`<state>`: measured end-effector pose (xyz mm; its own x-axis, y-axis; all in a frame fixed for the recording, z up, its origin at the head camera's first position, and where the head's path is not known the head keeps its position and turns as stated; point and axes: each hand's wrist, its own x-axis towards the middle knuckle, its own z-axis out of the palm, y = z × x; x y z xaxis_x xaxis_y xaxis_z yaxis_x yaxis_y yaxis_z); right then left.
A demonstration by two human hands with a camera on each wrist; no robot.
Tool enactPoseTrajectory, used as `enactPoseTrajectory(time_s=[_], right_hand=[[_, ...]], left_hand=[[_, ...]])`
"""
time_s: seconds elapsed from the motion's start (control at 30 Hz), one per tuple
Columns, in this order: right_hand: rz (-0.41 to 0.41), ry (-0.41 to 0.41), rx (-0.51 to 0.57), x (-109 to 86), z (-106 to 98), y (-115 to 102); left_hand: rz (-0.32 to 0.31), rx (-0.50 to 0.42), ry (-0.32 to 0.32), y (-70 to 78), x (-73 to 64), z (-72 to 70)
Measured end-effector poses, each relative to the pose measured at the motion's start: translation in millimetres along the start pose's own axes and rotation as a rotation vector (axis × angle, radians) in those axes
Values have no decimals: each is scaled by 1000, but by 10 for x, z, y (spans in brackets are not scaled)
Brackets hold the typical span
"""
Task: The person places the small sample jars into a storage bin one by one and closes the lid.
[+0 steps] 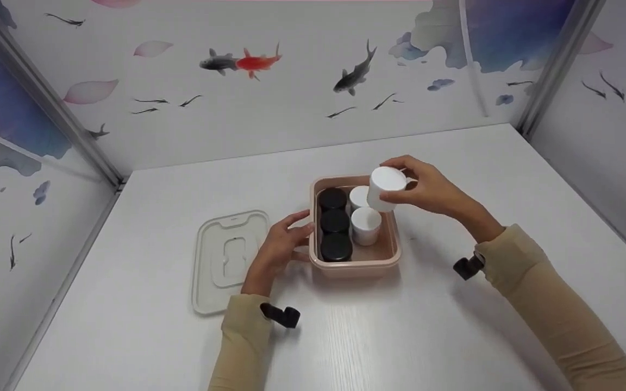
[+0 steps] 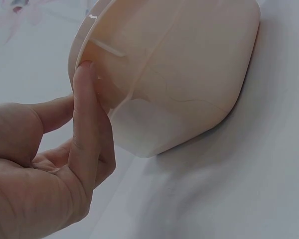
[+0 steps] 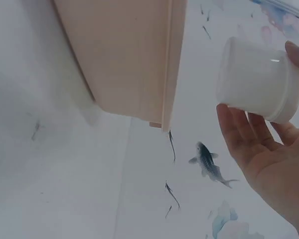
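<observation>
A pink plastic box (image 1: 354, 271) stands on the table with a row of three black-lidded jars (image 1: 335, 221) along its left side. Two white jars, the nearer one (image 1: 366, 227) more fully visible, stand in its right half. My left hand (image 1: 280, 244) holds the box's left rim, thumb and fingers at the edge; the left wrist view shows a fingertip (image 2: 84, 69) tucked under the lip. Above the box's far right corner, my right hand (image 1: 432, 190) grips a white lidded jar (image 1: 385, 190) between thumb and fingers. In the right wrist view this jar (image 3: 254, 79) is raised beside the box's rim.
A pale grey-green box lid (image 1: 210, 277) lies flat left of the box, partly covered by the left hand and forearm. White panels (image 1: 291, 125) painted with fish enclose the table at the back and both sides. Each sleeve cuff carries a small black camera mount (image 1: 286, 316).
</observation>
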<state>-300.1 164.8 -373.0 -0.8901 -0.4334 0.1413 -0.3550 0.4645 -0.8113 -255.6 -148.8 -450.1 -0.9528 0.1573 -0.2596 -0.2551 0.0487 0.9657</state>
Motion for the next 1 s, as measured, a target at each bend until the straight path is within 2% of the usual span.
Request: enactPoseTrajectory(time_s=[0.2,0.33,0.5,0.63,1.0], right_hand=[[-54,-186,17,-31,49,-21],[-56,-313,0,-44,87,-70],[-50,-438,-100,-36,152,-120],[-57,-484,-182,-26,215,-127],[-105,-524,-313,-30,295,-94]], left_hand=[[1,-21,2,-3,14,8],[-5,-9,10,-2,16,17],[-20,19,28,5,5,24],[-15,19,26,3,5,20],[10,-7,8,-1,-8,20]])
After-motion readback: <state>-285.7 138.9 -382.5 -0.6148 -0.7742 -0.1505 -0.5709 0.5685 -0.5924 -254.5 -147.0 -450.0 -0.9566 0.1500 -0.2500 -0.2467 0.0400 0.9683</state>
